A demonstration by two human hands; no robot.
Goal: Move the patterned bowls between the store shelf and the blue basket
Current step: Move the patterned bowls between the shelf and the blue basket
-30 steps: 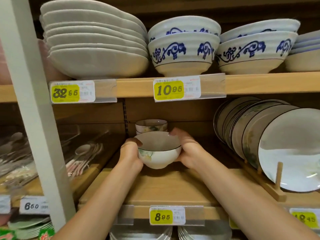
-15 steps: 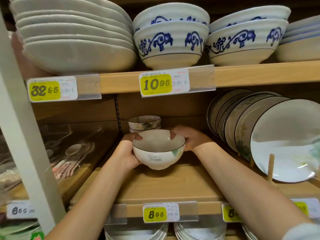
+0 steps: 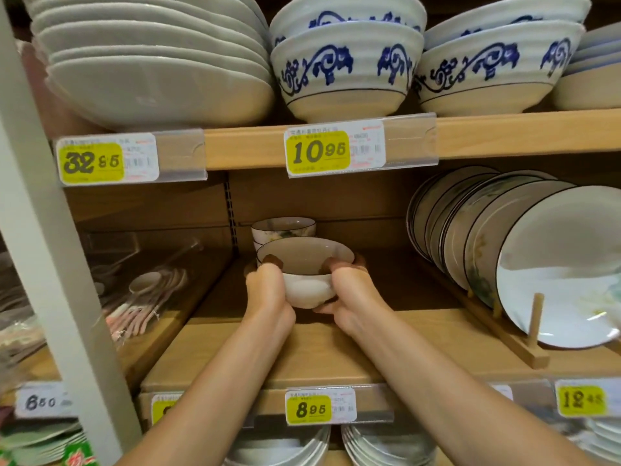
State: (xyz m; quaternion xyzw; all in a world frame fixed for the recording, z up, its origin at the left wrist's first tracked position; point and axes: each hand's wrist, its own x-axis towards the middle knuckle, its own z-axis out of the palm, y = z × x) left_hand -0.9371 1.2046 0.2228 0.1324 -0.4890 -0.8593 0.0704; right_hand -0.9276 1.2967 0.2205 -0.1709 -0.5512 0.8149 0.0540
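Head view: our left hand [image 3: 268,290] and right hand [image 3: 349,294] clasp the bowl [image 3: 304,274] from both sides, thumbs hooked over its rim, just above the shelf [image 3: 302,358] before the stack [image 3: 284,230], which a forward nudge could chip.

Counted around the middle shelf [image 3: 302,351] — two small patterned bowls [image 3: 304,274] on it, one held; four blue-scroll bowls [image 3: 346,68] above, in two stacks; five yellow price tags [image 3: 317,153] on the shelf edges.
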